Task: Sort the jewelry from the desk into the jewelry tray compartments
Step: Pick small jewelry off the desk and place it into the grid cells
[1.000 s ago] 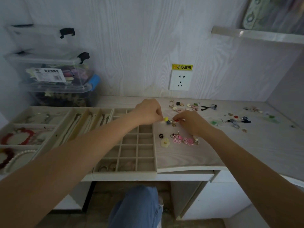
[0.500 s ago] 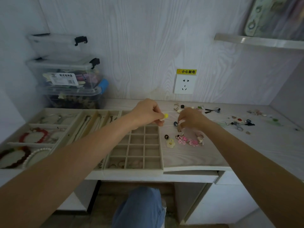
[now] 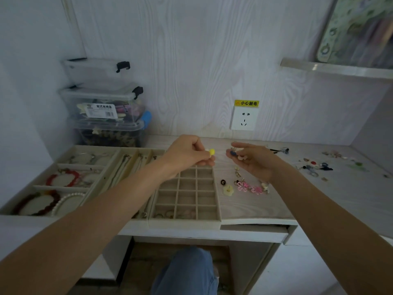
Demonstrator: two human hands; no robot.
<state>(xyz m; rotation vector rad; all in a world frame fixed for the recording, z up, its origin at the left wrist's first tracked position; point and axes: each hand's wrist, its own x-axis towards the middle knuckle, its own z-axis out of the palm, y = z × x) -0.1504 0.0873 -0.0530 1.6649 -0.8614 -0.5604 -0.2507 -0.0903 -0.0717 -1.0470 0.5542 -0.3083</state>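
Note:
My left hand (image 3: pixel 189 153) pinches a small yellow earring (image 3: pixel 211 151) above the far end of the beige grid tray (image 3: pixel 219 209). My right hand (image 3: pixel 254 159) is raised palm up beside it, cupping a dark blue earring (image 3: pixel 233 153) and a pale piece. On the desk below lie pink flower earrings (image 3: pixel 249 186), a pale yellow flower (image 3: pixel 228 190) and a small black piece (image 3: pixel 223 182). More jewelry (image 3: pixel 314 166) is scattered at the right.
Left of the grid tray, wider compartments hold a red bracelet (image 3: pixel 63 177), a pearl strand (image 3: pixel 66 199) and chains. Stacked clear storage boxes (image 3: pixel 106 111) stand at the back left. A wall socket (image 3: pixel 244 119) and a shelf (image 3: pixel 336 68) are behind.
Both hands have lifted off the desk. The left rose with the yellow earring; the right turned palm up, carrying small pieces.

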